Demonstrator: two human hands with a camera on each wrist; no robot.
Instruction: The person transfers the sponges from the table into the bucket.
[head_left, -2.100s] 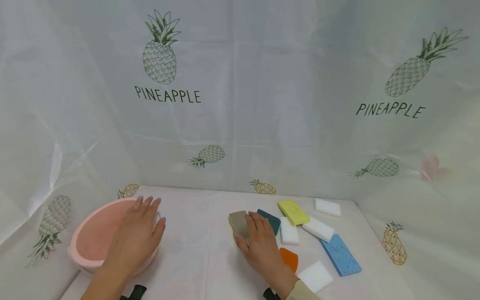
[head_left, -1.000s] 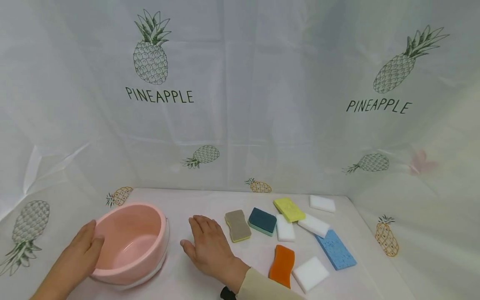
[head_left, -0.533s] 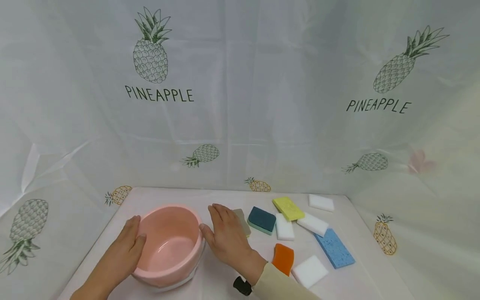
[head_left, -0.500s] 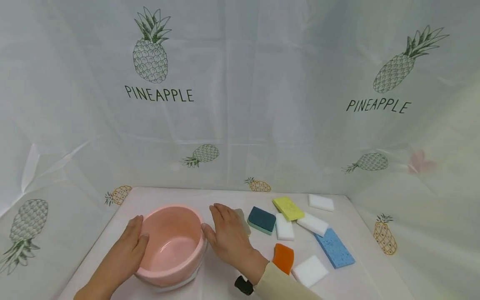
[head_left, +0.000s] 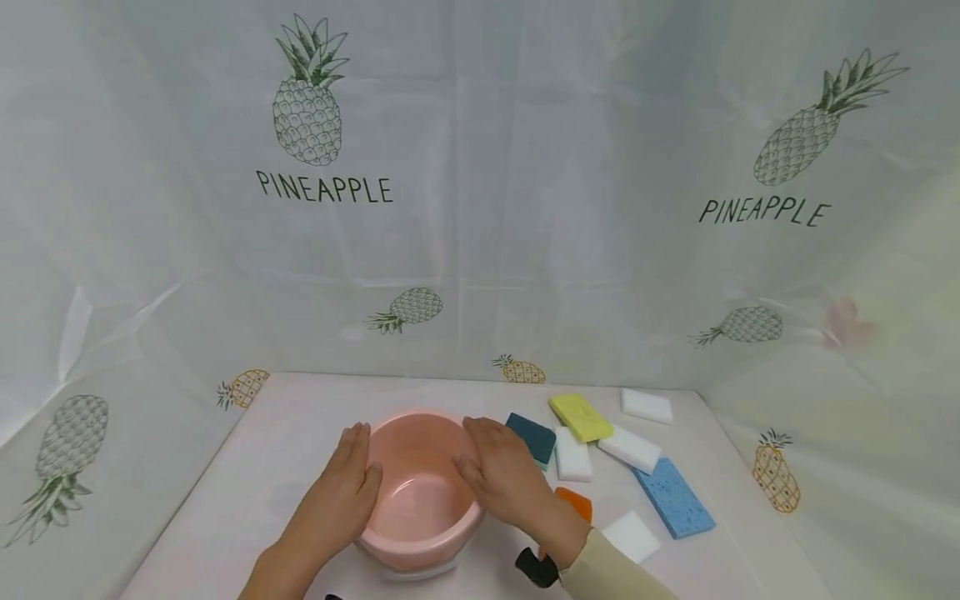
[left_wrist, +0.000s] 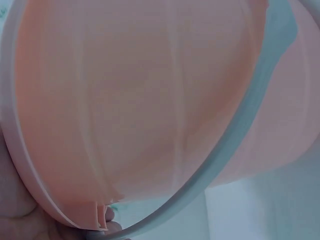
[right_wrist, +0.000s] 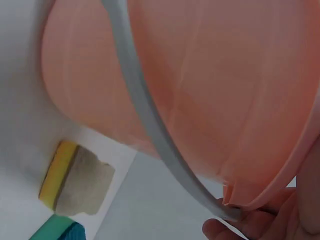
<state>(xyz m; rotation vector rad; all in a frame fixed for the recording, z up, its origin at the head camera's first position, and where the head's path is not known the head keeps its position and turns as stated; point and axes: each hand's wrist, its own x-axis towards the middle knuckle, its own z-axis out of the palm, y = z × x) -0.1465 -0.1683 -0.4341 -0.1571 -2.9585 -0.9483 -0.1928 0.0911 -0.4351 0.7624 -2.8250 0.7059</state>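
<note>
A pink bucket (head_left: 420,546) with a pale handle (right_wrist: 150,110) stands between my two hands. Against its left side lies my left hand (head_left: 330,500), fingers extended along the rim and thumb at the rim's edge. Straight fingers of my right hand (head_left: 510,475) press the opposite side, its thumb also at the rim. In both wrist views the palms meet the bucket's rim near the handle joints. Just right of the right hand lies a dark green sponge (head_left: 534,439). A grey and yellow sponge (right_wrist: 80,177) shows in the right wrist view; the hand hides it from the head view.
To the right lie a yellow sponge (head_left: 581,417), a blue sponge (head_left: 675,497), an orange sponge (head_left: 576,502) partly behind the right wrist, and several white sponges (head_left: 630,448). A pineapple-print sheet (head_left: 480,208) rises behind the table (head_left: 315,417).
The bucket has moved from the left to the middle of the table between my hands. My right hand has left the sponges, met the bucket's right side and moved rightward with it.
</note>
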